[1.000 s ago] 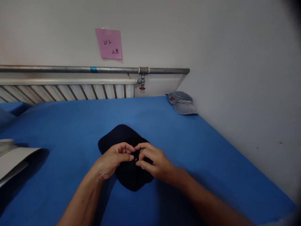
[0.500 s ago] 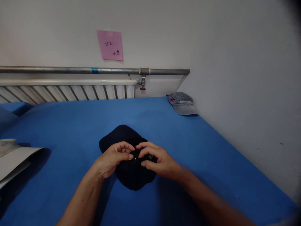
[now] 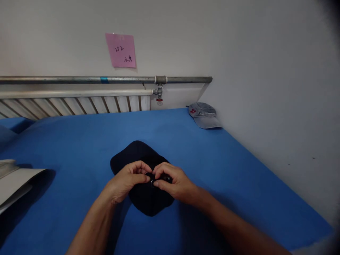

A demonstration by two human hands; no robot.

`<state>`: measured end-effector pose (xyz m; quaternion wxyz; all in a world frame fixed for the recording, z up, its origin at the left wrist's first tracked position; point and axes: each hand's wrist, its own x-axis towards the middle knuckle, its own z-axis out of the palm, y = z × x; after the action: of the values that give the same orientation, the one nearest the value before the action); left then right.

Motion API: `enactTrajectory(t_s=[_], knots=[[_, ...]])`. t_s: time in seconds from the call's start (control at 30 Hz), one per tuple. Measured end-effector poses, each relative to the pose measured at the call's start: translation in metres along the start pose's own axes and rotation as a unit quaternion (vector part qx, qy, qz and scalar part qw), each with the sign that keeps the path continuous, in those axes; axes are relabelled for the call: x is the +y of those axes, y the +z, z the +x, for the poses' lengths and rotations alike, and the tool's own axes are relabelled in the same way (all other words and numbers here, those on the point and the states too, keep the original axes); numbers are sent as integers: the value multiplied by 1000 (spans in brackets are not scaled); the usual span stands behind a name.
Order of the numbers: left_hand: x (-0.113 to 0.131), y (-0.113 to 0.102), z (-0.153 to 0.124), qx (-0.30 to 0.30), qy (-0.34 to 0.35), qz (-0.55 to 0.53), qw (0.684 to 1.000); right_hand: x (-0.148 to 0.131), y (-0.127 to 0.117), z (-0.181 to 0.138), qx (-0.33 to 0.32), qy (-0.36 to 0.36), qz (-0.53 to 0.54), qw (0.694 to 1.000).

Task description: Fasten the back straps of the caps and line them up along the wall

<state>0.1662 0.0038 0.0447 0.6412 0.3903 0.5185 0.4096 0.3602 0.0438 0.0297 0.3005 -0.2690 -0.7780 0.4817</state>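
Observation:
A dark navy cap (image 3: 135, 154) lies on the blue surface (image 3: 79, 141) in front of me. My left hand (image 3: 124, 180) and my right hand (image 3: 172, 180) rest on its near half, fingertips meeting at the middle. Both pinch a small dark strap with a shiny buckle (image 3: 152, 181) on the cap. The fingers of both hands are curled closed around that part. Most of the strap is hidden under my fingers.
A grey cap (image 3: 204, 115) lies at the far right corner by the wall. White flat sheets (image 3: 16, 180) sit at the left edge. A white radiator (image 3: 77, 102), a metal pipe (image 3: 106, 79) and a pink note (image 3: 120, 50) are on the back wall.
My right hand's fingers have closed in tighter against the left hand's fingertips on the strap. The cap has stayed in place. The view shifted slightly.

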Motion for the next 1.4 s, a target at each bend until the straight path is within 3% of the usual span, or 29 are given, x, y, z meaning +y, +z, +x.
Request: enactTrajectory(t_s=[0.37, 0.57, 0.77, 1.13, 1.27, 1.4], knots=[[3, 5, -2, 6, 10, 5, 1000, -6, 6, 1, 27, 71, -31, 997], [2, 7, -2, -13, 39, 47, 998, -5, 13, 0, 36, 21, -106, 994], [6, 3, -4, -5, 30, 80, 996, -2, 12, -1, 16, 44, -77, 996], [3, -2, -3, -82, 33, 73, 993, -3, 7, -1, -8, 64, 2, 998], [1, -2, -2, -72, 19, 62, 995, -7, 2, 1, -27, 93, 57, 994], [1, -5, -3, -62, 10, 35, 997, -12, -10, 0, -7, 100, 54, 994]])
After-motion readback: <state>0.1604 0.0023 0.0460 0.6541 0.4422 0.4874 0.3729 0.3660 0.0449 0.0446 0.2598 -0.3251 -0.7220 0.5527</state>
